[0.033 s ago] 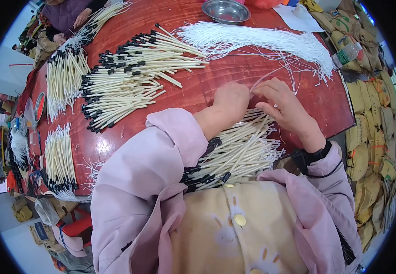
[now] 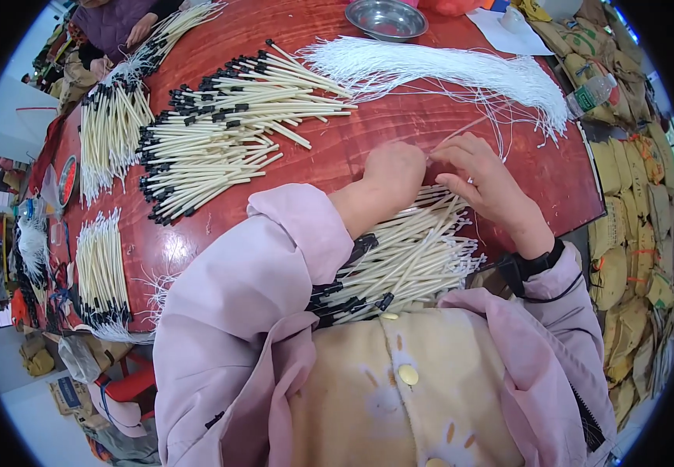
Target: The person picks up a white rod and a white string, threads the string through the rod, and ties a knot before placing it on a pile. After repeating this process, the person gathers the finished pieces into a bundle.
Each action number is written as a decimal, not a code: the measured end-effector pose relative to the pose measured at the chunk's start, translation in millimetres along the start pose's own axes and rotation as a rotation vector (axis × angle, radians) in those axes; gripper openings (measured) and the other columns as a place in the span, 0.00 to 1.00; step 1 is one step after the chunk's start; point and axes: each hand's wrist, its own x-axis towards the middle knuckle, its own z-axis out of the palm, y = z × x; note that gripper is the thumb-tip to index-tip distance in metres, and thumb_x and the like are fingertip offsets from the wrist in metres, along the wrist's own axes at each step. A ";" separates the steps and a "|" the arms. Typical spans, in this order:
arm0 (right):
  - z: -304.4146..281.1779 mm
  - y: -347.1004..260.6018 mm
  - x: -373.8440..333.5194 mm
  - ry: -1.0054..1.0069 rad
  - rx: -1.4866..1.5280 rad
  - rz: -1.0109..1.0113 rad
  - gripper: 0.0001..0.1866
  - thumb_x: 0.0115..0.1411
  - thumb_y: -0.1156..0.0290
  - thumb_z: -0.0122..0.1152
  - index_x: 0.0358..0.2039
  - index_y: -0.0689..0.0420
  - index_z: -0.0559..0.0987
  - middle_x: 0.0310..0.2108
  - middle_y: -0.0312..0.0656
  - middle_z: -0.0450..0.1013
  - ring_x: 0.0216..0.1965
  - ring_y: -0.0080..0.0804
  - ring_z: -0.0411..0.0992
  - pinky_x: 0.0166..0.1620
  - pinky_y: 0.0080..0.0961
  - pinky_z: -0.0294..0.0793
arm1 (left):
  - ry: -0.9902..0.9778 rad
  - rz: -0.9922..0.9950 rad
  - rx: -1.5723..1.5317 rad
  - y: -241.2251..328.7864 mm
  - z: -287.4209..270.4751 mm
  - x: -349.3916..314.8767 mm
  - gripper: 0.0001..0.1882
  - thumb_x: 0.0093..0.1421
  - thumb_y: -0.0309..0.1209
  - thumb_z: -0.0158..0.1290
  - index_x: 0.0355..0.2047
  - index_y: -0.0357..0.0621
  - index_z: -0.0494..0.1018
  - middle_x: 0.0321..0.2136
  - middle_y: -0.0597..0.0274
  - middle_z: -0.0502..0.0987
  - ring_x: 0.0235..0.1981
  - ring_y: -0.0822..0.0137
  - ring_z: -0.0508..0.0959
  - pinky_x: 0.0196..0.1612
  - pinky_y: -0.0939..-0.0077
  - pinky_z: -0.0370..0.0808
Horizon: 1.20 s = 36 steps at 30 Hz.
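Note:
My left hand [image 2: 395,170] is closed, its fingertips meeting those of my right hand above the table; what it holds is hidden. My right hand [image 2: 486,177], wearing a ring, pinches a thin white string [image 2: 461,131] that runs up and to the right from the fingertips. Just below both hands, against my body, lies a pile of thin cream tubes [image 2: 407,261] with black ends toward the left and white tips toward the right. Beyond my hands, a long bundle of white strings [image 2: 438,66] stretches across the table.
A large heap of black-ended cream tubes [image 2: 220,132] spreads left of my hands on the red table [image 2: 306,171]. More tube bundles [image 2: 103,261] lie farther left. At the back is a metal bowl [image 2: 386,19]. A bottle [image 2: 592,95] and stacked sacks [image 2: 624,226] stand right. Another person [image 2: 115,31] sits far left.
The white string above my right fingertips is straighter than before. Both hands stay nearly in place.

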 end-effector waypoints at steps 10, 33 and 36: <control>19.1 24.1 11.9 -0.028 -0.039 0.012 0.27 0.62 0.66 0.64 0.61 0.59 0.74 0.61 0.46 0.70 0.55 0.46 0.68 0.61 0.38 0.65 | 0.090 -0.212 -0.235 -113.2 -41.6 -91.5 0.06 0.60 0.27 0.52 0.31 0.37 0.75 0.29 0.43 0.80 0.34 0.42 0.81 0.40 0.51 0.76; 39.7 10.2 39.2 -0.277 -0.386 -0.062 0.42 0.61 0.50 0.61 0.68 0.64 0.65 0.71 0.49 0.59 0.64 0.53 0.60 0.68 0.45 0.59 | 0.212 -0.321 -0.368 -145.2 -35.2 -150.7 0.06 0.58 0.27 0.59 0.29 0.35 0.78 0.17 0.56 0.77 0.19 0.69 0.75 0.26 0.70 0.71; 32.1 9.4 41.2 -0.370 -0.369 -0.010 0.42 0.61 0.49 0.61 0.69 0.61 0.65 0.71 0.49 0.58 0.64 0.54 0.60 0.68 0.46 0.59 | 0.213 -0.404 -0.406 -147.6 -38.5 -153.9 0.08 0.59 0.29 0.61 0.29 0.34 0.79 0.17 0.57 0.77 0.19 0.69 0.75 0.25 0.71 0.72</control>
